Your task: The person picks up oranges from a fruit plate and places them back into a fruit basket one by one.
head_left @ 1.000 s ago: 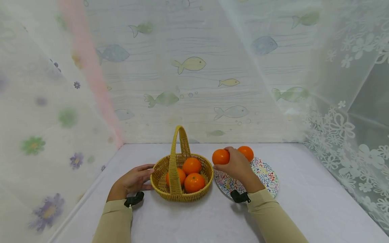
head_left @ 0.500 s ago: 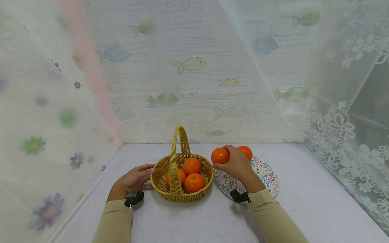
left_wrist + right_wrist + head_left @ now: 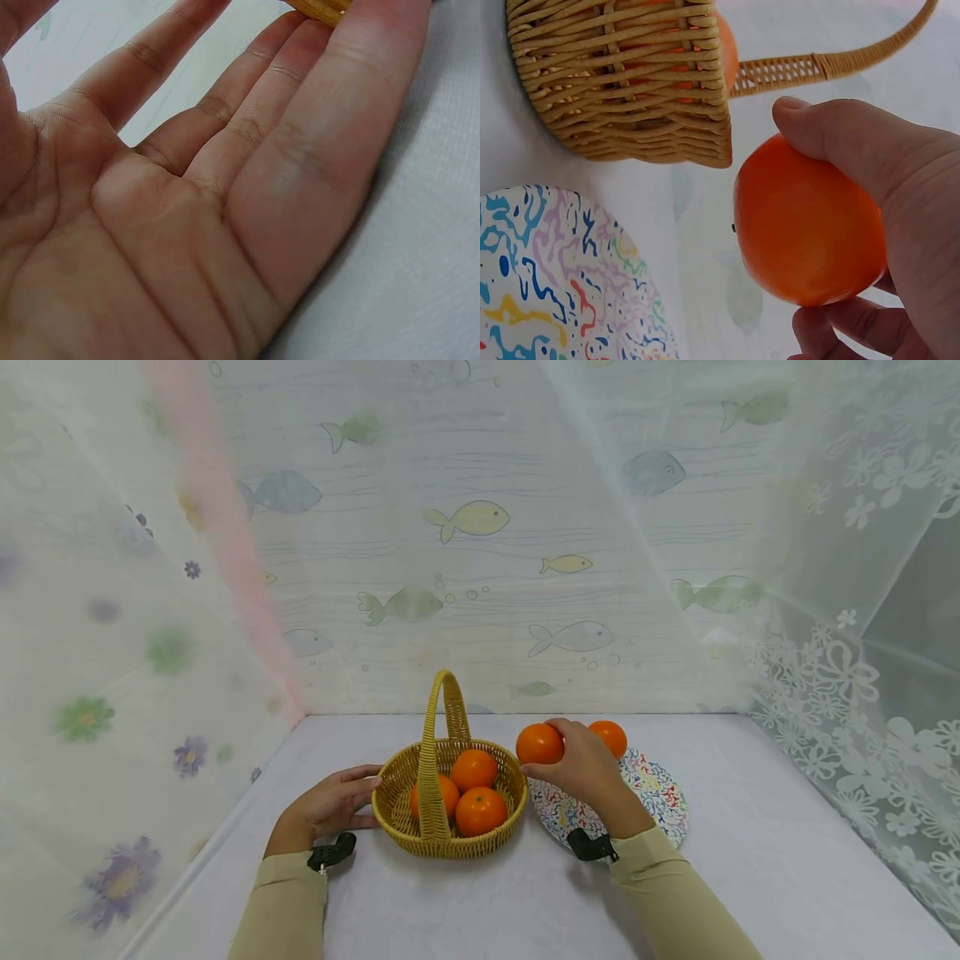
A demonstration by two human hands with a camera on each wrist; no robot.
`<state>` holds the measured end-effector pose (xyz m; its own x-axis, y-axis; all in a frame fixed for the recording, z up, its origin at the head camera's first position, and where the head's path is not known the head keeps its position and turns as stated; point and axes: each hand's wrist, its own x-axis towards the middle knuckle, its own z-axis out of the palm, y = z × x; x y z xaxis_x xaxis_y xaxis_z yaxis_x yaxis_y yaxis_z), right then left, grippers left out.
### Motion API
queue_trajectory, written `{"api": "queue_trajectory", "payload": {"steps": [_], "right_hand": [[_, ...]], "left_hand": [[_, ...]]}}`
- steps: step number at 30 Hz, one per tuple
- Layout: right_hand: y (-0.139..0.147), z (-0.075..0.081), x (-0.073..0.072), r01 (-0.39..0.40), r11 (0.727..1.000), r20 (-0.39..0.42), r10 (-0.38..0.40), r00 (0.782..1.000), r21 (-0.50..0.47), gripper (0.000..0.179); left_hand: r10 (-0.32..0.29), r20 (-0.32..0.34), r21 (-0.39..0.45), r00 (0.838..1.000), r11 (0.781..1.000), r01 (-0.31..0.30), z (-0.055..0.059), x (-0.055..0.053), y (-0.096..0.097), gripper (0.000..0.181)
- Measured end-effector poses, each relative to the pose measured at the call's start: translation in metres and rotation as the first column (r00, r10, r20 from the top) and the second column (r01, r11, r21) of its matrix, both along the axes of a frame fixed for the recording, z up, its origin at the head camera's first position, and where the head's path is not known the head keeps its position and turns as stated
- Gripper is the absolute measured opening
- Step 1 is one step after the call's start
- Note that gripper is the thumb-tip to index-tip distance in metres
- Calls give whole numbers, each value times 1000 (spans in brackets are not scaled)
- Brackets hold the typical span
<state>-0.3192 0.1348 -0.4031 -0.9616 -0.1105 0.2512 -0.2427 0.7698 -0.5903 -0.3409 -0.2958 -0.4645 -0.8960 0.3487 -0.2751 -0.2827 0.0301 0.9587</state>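
Observation:
My right hand [image 3: 588,768] grips an orange [image 3: 538,744] between thumb and fingers. The fruit is held up beside the right rim of a yellow wicker basket [image 3: 472,848], over the left edge of a colourfully patterned round plate [image 3: 663,802]. In the right wrist view the orange [image 3: 810,221] is apart from the basket wall [image 3: 630,97], with the plate [image 3: 562,277] below left. Three oranges [image 3: 481,811] lie inside the basket. On its left side, my left hand [image 3: 330,806] touches the basket with extended fingers; the left wrist view shows fingertips at a strip of wicker [image 3: 319,10].
Another orange [image 3: 611,739] is at the plate's far edge, partly behind my right hand. The basket's tall arched handle [image 3: 431,752] rises over its middle. A white cloth [image 3: 480,910] covers the table, and a fish-printed curtain [image 3: 480,585] hangs behind it.
My right hand has shifted slightly left and up with its orange, closer to the basket's rim. The left hand and the basket have stayed in place.

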Motion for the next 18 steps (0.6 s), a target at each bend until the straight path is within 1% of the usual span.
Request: {"api": "queue_trajectory", "payload": {"steps": [5, 11, 18], "right_hand": [[-2, 1, 1, -10, 1000, 0, 10, 1000, 0, 85], [-4, 2, 2, -9, 1000, 7, 9, 1000, 23, 86], [-5, 2, 2, -17, 1000, 5, 17, 1000, 19, 85]], "left_hand": [[5, 7, 1, 1000, 1000, -5, -1, -2, -1, 56], [5, -4, -12, 1000, 1000, -5, 0, -1, -1, 60], [0, -17, -20, 1000, 1000, -1, -1, -1, -1, 61]]}}
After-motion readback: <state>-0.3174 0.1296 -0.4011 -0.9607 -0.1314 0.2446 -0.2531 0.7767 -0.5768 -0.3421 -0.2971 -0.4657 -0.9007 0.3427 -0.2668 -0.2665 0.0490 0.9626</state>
